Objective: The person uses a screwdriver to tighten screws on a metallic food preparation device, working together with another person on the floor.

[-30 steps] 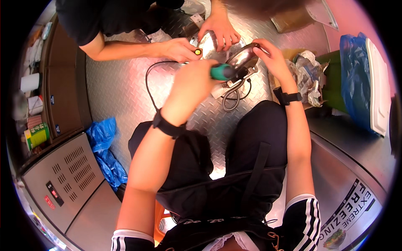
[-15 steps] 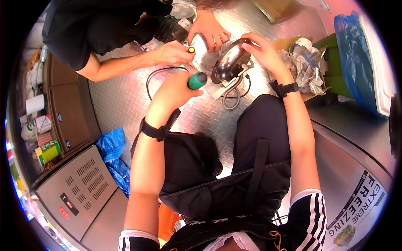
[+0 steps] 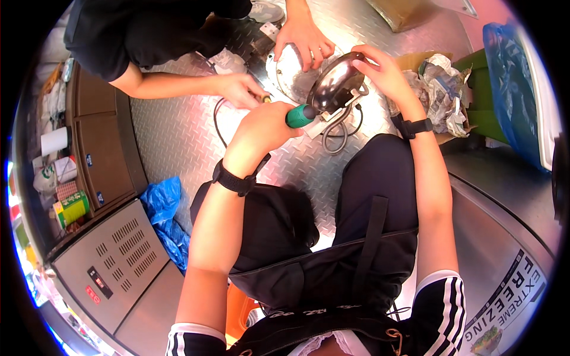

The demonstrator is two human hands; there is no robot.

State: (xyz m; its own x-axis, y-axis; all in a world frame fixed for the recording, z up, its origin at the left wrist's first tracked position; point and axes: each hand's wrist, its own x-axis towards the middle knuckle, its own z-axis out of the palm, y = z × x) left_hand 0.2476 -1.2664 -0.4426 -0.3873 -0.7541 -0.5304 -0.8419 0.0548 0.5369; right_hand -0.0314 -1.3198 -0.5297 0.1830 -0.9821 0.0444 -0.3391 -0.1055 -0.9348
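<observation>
My left hand [image 3: 261,129] is wrapped round the green handle [image 3: 300,116] of what looks like a screwdriver. Its dark butt end points right, close to a shiny dark round metal dish [image 3: 334,85]; the tool's shaft is hidden. My right hand [image 3: 383,70] grips the dish's upper right rim, thumb inside the edge, and keeps it tilted. A looped grey metal tube [image 3: 336,139] and a pale bracket sit under the dish. Beyond it, a co-worker's hand [image 3: 304,43] presses on a round silvery metal part [image 3: 288,71]. The co-worker's other hand [image 3: 240,90] holds a small yellowish-tipped thing.
A black cable [image 3: 218,121] lies on the diamond-plate metal floor [image 3: 178,130]. Crumpled paper [image 3: 442,95] in a carton and a green bin [image 3: 478,89] stand at right. A blue plastic bag [image 3: 163,216] lies left, beside steel cabinets [image 3: 127,243]. The co-worker crouches opposite.
My left hand has moved right with the green handle, nearer to the dish. The co-worker's hand with the yellowish-tipped thing has dropped slightly toward me. My right hand still grips the dish.
</observation>
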